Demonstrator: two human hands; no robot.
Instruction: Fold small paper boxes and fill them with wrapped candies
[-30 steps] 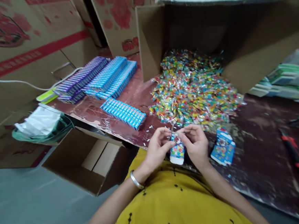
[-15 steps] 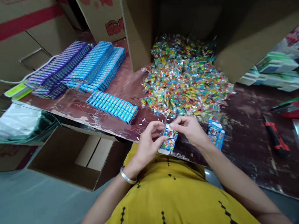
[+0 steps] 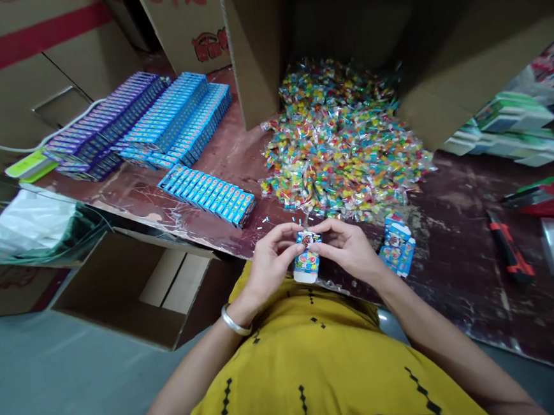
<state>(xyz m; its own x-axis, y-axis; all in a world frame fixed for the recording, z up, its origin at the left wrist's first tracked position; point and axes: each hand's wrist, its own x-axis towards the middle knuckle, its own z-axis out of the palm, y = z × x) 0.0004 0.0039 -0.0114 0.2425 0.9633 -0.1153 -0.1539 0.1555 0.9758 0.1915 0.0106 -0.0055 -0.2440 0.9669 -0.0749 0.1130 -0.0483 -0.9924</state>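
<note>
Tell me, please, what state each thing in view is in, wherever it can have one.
Left hand: closed on the small box
Right hand: closed on the same box
Small box: held, white end flap sticking out
Blue cardboard: lying loose, apparently flattened
Candies: wrapped, heaped loose
Big carton: open, candies at its opening
Low carton: open
Purple boxes: stacked in rows
Cutter: lying down, blade unclear

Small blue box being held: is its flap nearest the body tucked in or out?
Out: the white flap sticks out past the printed face of the small blue box.
</note>
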